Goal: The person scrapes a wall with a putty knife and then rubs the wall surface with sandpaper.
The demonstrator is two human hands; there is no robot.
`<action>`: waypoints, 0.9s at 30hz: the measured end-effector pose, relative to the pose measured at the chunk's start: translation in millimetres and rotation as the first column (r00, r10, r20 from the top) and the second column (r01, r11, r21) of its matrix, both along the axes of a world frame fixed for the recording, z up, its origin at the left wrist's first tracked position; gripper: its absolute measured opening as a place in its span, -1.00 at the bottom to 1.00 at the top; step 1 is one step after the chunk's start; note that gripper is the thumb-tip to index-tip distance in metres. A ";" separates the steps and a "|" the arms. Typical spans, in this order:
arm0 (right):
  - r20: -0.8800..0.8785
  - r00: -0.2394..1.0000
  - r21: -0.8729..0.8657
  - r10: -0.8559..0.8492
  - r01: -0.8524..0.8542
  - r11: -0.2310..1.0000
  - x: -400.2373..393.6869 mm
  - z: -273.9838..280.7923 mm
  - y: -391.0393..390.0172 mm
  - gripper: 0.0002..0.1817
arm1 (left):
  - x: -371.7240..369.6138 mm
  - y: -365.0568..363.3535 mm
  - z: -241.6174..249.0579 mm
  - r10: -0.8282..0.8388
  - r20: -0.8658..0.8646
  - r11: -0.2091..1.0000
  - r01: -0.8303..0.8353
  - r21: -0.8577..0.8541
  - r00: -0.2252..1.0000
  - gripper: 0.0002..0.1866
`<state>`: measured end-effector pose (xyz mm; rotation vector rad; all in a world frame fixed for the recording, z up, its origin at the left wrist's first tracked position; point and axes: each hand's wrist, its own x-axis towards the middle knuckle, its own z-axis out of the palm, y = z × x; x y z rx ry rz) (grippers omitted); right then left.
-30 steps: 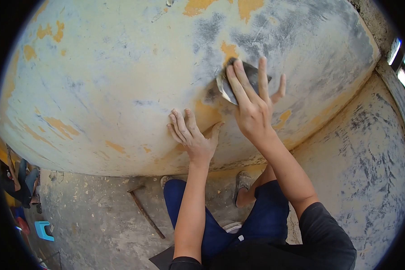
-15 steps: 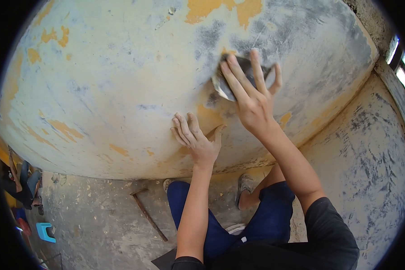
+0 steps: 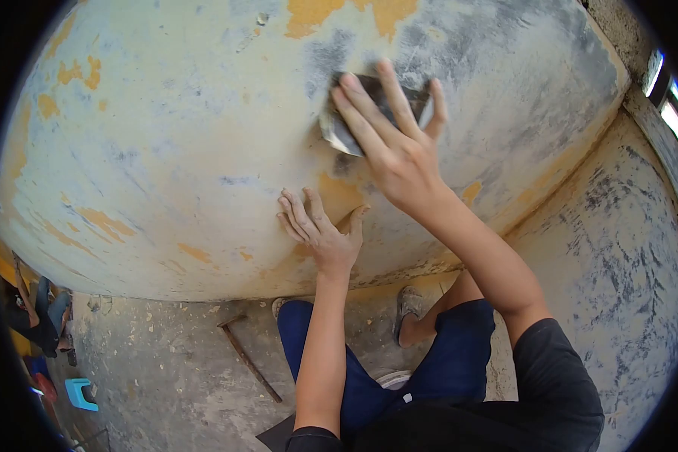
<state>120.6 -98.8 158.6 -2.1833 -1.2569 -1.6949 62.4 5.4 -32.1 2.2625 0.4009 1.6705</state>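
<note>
A big curved panel (image 3: 188,151) with pale, dusty filler, orange patches and grey smudges fills the upper view. My right hand (image 3: 408,158) presses a dark sheet of sandpaper (image 3: 377,93) against it, fingers spread over the sheet; a pale edge of the sheet curls out at its left. Lower and to the left, my left hand (image 3: 330,242) rests open on the panel, thumb apart from the fingers, with nothing in it. Dust coats its fingertips.
On the concrete floor (image 3: 166,361) lies a hammer (image 3: 250,361). A dark flat sheet (image 3: 276,434) is beside my left arm. At far left are a blue stool (image 3: 77,395) and another person (image 3: 50,320). A second smudged curved surface (image 3: 603,286) stands at right.
My right hand and the sandpaper have moved left and slightly up across the panel. The left hand stays in about the same place on it.
</note>
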 end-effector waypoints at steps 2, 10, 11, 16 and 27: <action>-0.013 1.000 0.008 0.028 -0.028 1.000 1.8 -1.9 3.4 -0.47 | -2.8 -1.9 -1.1 -0.010 0.013 1.000 0.011 -0.008 1.000 0.10; -0.004 0.998 -0.093 -0.058 0.057 0.994 9.4 -26.5 -54.1 -0.48 | -4.4 3.6 -0.9 0.003 -0.029 1.000 -0.002 0.028 1.000 0.22; -0.003 0.998 -0.094 -0.058 0.058 0.994 4.8 -17.9 -44.3 -0.48 | -3.8 3.2 -1.5 0.002 -0.028 1.000 -0.001 0.027 1.000 0.22; -0.030 0.999 -0.006 0.028 -0.028 1.000 -5.5 -0.4 -14.0 -0.39 | -2.8 3.6 -0.5 0.003 -0.015 0.999 -0.002 0.036 1.000 0.21; 0.054 0.997 -0.003 -0.052 0.052 0.999 1.6 20.0 -0.8 -0.46 | -3.2 3.7 0.0 -0.004 -0.002 1.000 0.004 0.012 1.000 0.11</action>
